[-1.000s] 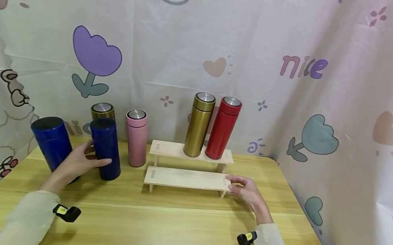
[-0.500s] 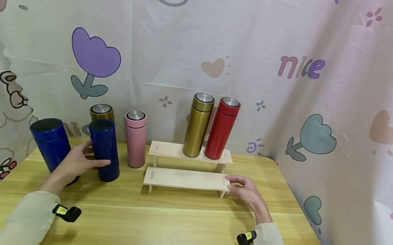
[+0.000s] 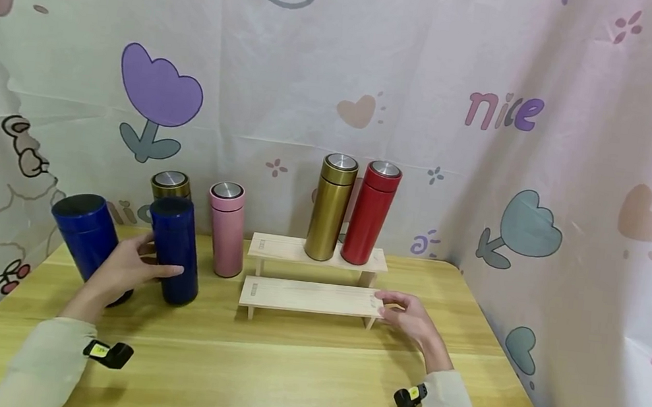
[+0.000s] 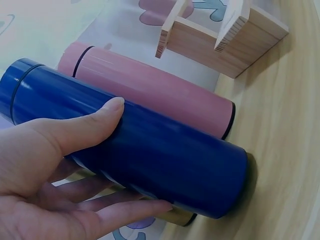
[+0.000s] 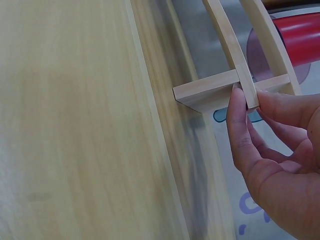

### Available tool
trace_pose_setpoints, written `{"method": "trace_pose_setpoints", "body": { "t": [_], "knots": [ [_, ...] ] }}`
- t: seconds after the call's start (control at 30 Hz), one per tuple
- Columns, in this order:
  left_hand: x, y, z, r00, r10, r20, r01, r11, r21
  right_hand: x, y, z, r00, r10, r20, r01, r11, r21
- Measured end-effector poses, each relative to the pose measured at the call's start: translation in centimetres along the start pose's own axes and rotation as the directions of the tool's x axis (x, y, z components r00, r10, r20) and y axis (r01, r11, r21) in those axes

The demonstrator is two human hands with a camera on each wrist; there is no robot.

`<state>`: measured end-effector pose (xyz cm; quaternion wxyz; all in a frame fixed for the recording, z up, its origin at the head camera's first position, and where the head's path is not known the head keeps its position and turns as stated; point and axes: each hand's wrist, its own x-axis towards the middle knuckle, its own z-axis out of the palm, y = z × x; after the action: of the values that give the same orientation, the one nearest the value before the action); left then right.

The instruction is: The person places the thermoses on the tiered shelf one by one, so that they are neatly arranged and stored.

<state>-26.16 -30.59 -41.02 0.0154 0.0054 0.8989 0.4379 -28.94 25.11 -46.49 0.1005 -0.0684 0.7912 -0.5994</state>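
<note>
My left hand (image 3: 127, 267) grips a blue thermos bottle (image 4: 165, 150), thumb on the near side and fingers behind it. The bottle stands roughly upright, its base close over the table. Just behind it are a pink thermos (image 3: 226, 229) and a gold thermos (image 3: 170, 183), the latter mostly hidden. A second blue thermos (image 3: 84, 231) stands left of my hand, partly covered by it. My right hand (image 3: 409, 318) pinches the right end of the lower board of a two-step wooden stand (image 5: 245, 85) between thumb and fingers.
On the stand's upper step are a tall gold thermos (image 3: 327, 213) and a red thermos (image 3: 369, 218), side by side. The lower step (image 3: 310, 297) shows bare wood. A patterned curtain (image 3: 293, 61) hangs behind the wooden table (image 3: 259, 382) and along its sides.
The blue thermos in my left hand has shifted slightly toward me, away from the gold one behind it. My right hand stays on the stand's end.
</note>
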Motion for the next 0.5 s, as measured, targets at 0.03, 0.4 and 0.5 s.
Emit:
{"method": "trace_pose_setpoints", "body": {
  "t": [0.03, 0.4, 0.5],
  "knots": [
    [0.0, 0.1, -0.1, 1.0, 0.002, -0.001, -0.002, 1.0, 0.001, 0.0, 0.0, 0.0, 1.0, 0.0, 0.001, 0.0, 1.0, -0.001],
    [-0.8, 1.5, -0.1, 0.999, 0.032, 0.017, -0.031, 0.999, -0.022, 0.0, 0.3, 0.0, 1.0, 0.009, -0.019, -0.008, 1.0, 0.005],
    [-0.9, 2.1, -0.1, 0.999, 0.05, 0.016, -0.05, 0.998, -0.035, 0.0, 0.3, 0.0, 1.0, 0.008, -0.015, -0.008, 1.0, 0.0]
  ]
}}
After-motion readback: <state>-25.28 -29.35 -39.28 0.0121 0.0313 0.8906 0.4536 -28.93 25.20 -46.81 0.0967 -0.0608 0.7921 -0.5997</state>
